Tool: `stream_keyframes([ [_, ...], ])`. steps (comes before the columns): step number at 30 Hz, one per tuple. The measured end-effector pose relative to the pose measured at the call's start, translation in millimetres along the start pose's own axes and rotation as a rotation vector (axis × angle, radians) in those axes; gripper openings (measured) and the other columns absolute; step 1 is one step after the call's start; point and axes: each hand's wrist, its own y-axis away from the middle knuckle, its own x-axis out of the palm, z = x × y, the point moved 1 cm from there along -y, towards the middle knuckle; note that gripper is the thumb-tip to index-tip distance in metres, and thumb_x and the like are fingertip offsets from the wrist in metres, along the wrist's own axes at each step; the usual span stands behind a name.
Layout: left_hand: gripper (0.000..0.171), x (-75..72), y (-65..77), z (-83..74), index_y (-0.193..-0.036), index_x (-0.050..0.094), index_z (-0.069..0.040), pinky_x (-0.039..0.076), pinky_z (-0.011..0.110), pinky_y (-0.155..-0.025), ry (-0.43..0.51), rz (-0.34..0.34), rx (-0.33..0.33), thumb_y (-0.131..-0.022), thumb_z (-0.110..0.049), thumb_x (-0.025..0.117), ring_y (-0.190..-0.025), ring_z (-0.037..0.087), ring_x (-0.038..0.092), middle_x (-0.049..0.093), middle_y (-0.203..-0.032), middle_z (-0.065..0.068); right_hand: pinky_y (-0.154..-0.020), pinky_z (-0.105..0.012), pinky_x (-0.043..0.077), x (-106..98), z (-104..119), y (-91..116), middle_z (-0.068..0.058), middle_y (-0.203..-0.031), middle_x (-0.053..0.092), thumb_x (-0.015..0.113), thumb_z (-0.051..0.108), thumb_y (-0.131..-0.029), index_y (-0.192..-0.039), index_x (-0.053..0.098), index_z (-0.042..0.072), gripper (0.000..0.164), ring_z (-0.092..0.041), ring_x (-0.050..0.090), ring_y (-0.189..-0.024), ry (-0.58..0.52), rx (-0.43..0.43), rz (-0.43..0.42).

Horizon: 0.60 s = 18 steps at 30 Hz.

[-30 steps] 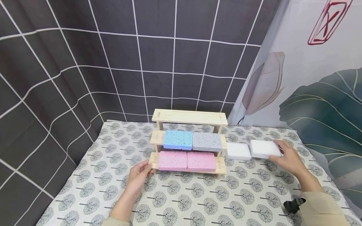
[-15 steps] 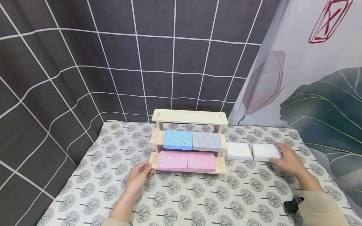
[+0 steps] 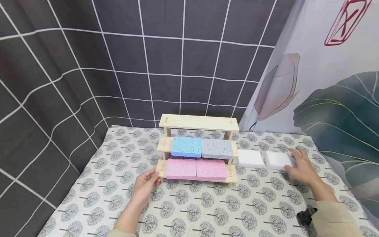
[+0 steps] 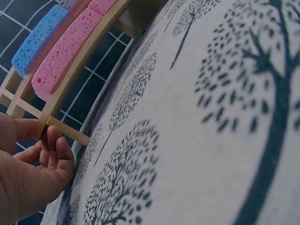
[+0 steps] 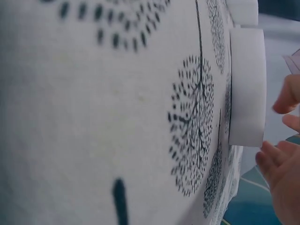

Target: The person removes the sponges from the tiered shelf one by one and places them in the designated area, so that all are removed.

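Observation:
My left hand (image 3: 145,186) pinches the left end of the lowest step of a three-tier wooden shelf (image 3: 198,121), thumb on top and fingers beneath in the left wrist view. On that step lie two pink sponges (image 3: 181,168) side by side. The middle step carries a blue sponge (image 3: 186,146) and a grey sponge (image 3: 217,148). Right of the shelf, two white sponges (image 3: 250,158) lie flat on the cloth in a row. At the right end of the outer white sponge (image 5: 248,86), my right hand (image 3: 303,168) has its fingers spread, the thumb standing off its surface.
A tree-patterned cloth (image 3: 192,212) covers the table. Behind it hangs a dark curtain with white grid lines (image 3: 160,59), and a pale printed curtain (image 3: 311,72) hangs at the right. The shelf's top step bears nothing.
The outer white sponge has moved slightly right and come down flat on the cloth. My right hand has loosened from it. My left hand has stayed on the shelf.

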Motion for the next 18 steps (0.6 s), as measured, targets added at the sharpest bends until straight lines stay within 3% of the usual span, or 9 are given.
stream_keyframes([
  [4,0.039,0.1,0.2,-0.1,-0.136,0.053,0.011,0.057,0.020,-0.077,0.005,-0.004,-0.005,-0.102,-0.007,0.057,-0.090,0.016,0.061,0.066,-0.108,0.015,-0.098,-0.083,0.023,-1,5,0,-0.040,-0.152,0.019,0.066,0.006,-0.086,-0.149,0.031,-0.011,0.074,-0.065,0.023,-0.134,-0.025,-0.028,-0.056],
  [9,0.038,0.1,-0.1,-0.1,-0.135,0.053,0.011,0.057,0.020,-0.077,0.012,-0.004,-0.005,-0.102,-0.007,0.057,-0.089,0.016,0.061,0.066,-0.108,0.016,-0.089,-0.073,0.039,-5,19,0,-0.037,-0.137,0.040,0.066,0.005,-0.086,-0.146,0.037,-0.010,0.068,-0.058,0.044,-0.116,-0.073,-0.088,-0.127],
  [12,0.038,0.4,-0.4,0.3,-0.135,0.053,0.011,0.057,0.020,-0.077,0.014,-0.002,-0.001,-0.101,-0.006,0.057,-0.089,0.016,0.061,0.066,-0.108,0.016,-0.099,-0.041,0.050,-7,31,-1,-0.036,-0.132,0.047,0.065,0.004,-0.087,-0.144,0.041,-0.011,0.064,-0.055,0.050,-0.113,-0.115,-0.135,-0.158],
  [15,0.038,0.6,-0.7,0.6,-0.135,0.053,0.011,0.057,0.020,-0.077,0.013,-0.003,0.002,-0.102,-0.006,0.057,-0.089,0.016,0.061,0.066,-0.108,0.016,-0.096,-0.004,0.037,-8,43,-3,-0.036,-0.132,0.050,0.066,0.002,-0.088,-0.142,0.043,-0.012,0.060,-0.054,0.051,-0.115,-0.176,-0.175,-0.164],
  [16,0.038,0.6,-0.7,0.8,-0.134,0.054,0.011,0.057,0.020,-0.077,0.012,-0.004,0.002,-0.102,-0.007,0.057,-0.089,0.016,0.061,0.066,-0.107,0.015,-0.092,0.003,0.029,-9,47,-4,-0.036,-0.132,0.051,0.066,0.002,-0.089,-0.141,0.044,-0.012,0.059,-0.054,0.050,-0.116,-0.194,-0.184,-0.164],
  [18,0.037,0.4,-0.9,1.1,-0.134,0.054,0.012,0.057,0.020,-0.077,0.011,-0.004,0.003,-0.102,-0.006,0.057,-0.089,0.016,0.061,0.066,-0.107,0.015,-0.091,0.005,0.027,-10,56,-5,-0.036,-0.132,0.052,0.067,0.002,-0.090,-0.141,0.045,-0.012,0.056,-0.054,0.051,-0.115,-0.214,-0.197,-0.168],
])
